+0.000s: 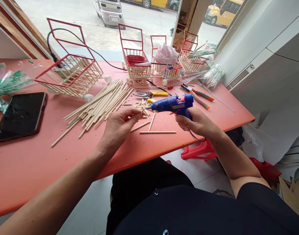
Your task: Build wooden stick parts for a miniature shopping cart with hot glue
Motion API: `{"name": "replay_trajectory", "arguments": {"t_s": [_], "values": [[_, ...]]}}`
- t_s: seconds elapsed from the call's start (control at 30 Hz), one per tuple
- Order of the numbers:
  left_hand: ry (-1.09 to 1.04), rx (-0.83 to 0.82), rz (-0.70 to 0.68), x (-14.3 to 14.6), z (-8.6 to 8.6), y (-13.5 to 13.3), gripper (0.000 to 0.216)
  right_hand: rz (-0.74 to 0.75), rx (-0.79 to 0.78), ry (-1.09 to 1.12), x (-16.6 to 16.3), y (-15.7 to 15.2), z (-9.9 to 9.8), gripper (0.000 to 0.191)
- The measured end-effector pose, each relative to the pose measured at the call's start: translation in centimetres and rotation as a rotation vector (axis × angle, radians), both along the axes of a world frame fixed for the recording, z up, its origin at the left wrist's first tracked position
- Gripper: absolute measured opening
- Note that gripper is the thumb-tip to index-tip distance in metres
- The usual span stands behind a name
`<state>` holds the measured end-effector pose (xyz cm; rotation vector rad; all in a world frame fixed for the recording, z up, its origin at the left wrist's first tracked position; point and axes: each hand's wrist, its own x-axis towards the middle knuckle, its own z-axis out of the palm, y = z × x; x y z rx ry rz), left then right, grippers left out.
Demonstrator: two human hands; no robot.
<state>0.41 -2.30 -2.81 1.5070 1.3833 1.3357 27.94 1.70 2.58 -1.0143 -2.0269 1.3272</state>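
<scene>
Salmon-coloured tabletop (22,169) is filling the foreground beneath the person's arms. The left hand (121,125) is pinching a short wooden stick piece (142,111) between thumb and fingertips, close by the nozzle. The right hand (197,120) is gripping the handle of a blue glue gun (166,105), which is pointing left above loose offcuts (157,132); its pale side label (178,106) is showing print too small to read, while whitish specks are dotting its barrel. Farther back, piled pale sticks (107,104) and a yellow-handled wire tool (159,93) are lying before red-rimmed stick carts (84,71). Outside, a yellow bus (224,14) is displaying illegible red markings.
</scene>
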Motion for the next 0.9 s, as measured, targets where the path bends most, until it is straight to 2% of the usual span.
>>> {"name": "replay_trajectory", "arguments": {"t_s": [0.57, 0.9], "values": [[0.019, -0.026, 0.012, 0.09, 0.27, -0.09, 0.016, -0.012, 0.051, -0.048, 0.02, 0.0, 0.03, 0.064], [0.004, 0.003, -0.012, -0.11, -0.44, 0.07, 0.016, -0.011, 0.036, -0.031, 0.01, 0.05, 0.14, 0.062]]}}
